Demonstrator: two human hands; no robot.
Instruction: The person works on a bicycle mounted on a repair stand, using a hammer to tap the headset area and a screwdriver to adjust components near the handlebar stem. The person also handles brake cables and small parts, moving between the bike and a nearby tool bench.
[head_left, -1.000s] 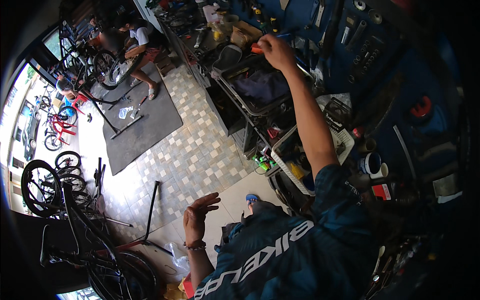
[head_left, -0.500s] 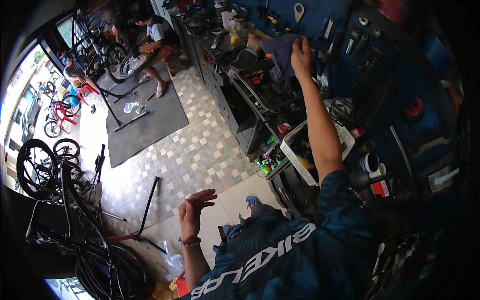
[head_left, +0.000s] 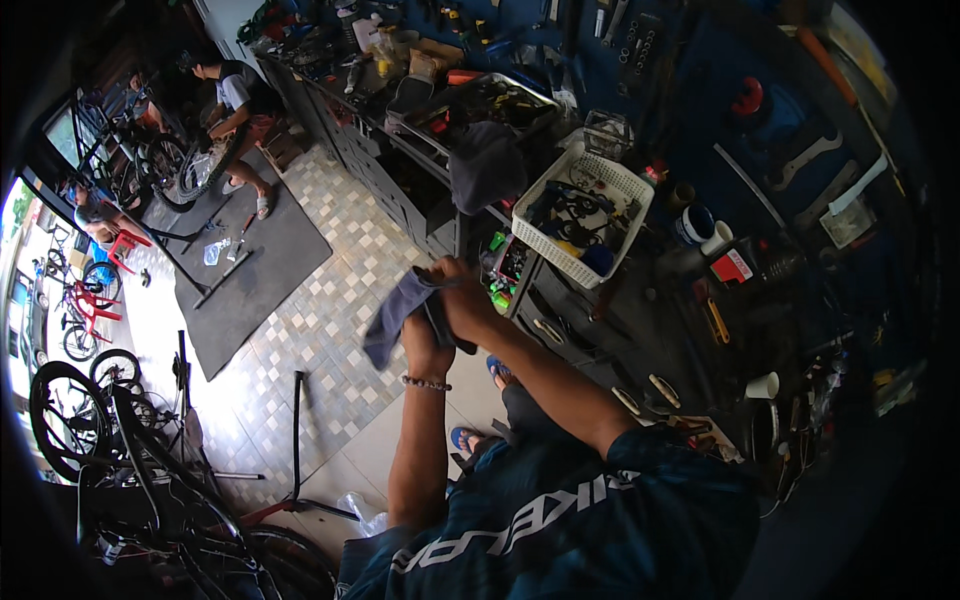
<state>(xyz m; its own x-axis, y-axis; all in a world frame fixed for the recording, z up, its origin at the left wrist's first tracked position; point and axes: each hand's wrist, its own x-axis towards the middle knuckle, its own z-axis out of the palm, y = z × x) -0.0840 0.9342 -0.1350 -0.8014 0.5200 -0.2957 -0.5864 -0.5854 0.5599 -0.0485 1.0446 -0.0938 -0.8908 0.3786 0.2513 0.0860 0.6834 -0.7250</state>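
Note:
A dark grey-purple rag (head_left: 388,328) hangs bunched between my hands in front of my body. My left hand (head_left: 425,340), with a beaded bracelet at the wrist, is closed in the rag, its fingers largely hidden by cloth. My right hand (head_left: 455,295) grips the rag's upper part, just above and right of my left. Behind them, a white plastic basket (head_left: 532,220) of small parts sits on the workbench, and another dark cloth (head_left: 485,165) drapes from a black tray (head_left: 520,105).
A tool wall (head_left: 740,150) and cluttered bench (head_left: 570,320) run along my right. Bicycle frames and wheels (head_left: 130,430) lie at lower left near a metal bar (head_left: 298,430). A co-worker (head_left: 235,90) works on a bike wheel by a grey mat (head_left: 250,300); others sit behind.
My right hand has brought the rag from the bench down to my left hand, which has risen and closed on it. The view has turned slightly rightward.

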